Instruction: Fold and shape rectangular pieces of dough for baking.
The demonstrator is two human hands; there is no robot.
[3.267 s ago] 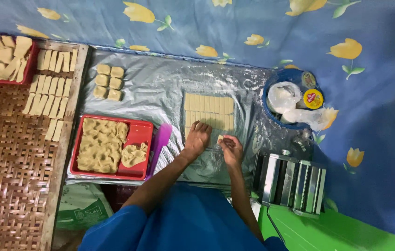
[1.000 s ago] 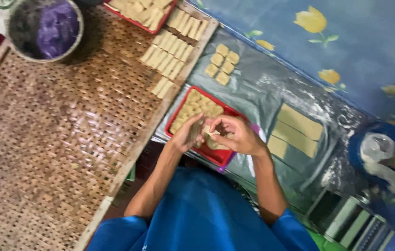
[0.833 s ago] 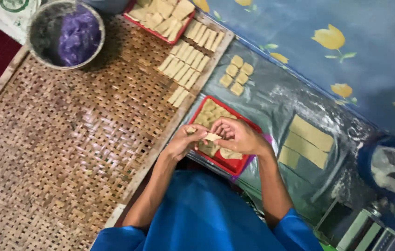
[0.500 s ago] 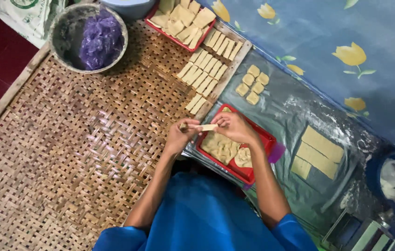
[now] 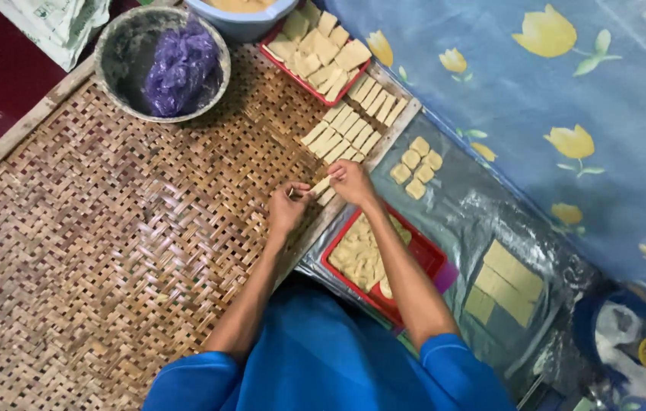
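Observation:
My left hand [image 5: 286,208] and my right hand [image 5: 351,181] together hold one pale dough strip [image 5: 319,186] by its two ends, just above the woven bamboo tray [image 5: 110,251]. The strip hangs beside the rows of dough strips [image 5: 350,125] laid along the tray's right side. Under my right forearm sits a red tray [image 5: 426,255] holding several folded dough pieces [image 5: 357,255].
A grey bowl [image 5: 121,46] with a purple plastic bag [image 5: 180,65] stands at the mat's far edge. Another red tray [image 5: 281,61] of dough pieces lies beyond the rows. On the plastic sheet [image 5: 475,205] rest small dough squares [image 5: 416,164] and flat dough sheets [image 5: 507,280].
Both hands moved from the flat dough sheet to the red tray, then lifted a strip over to the woven tray beside the rows. The camera swung left.

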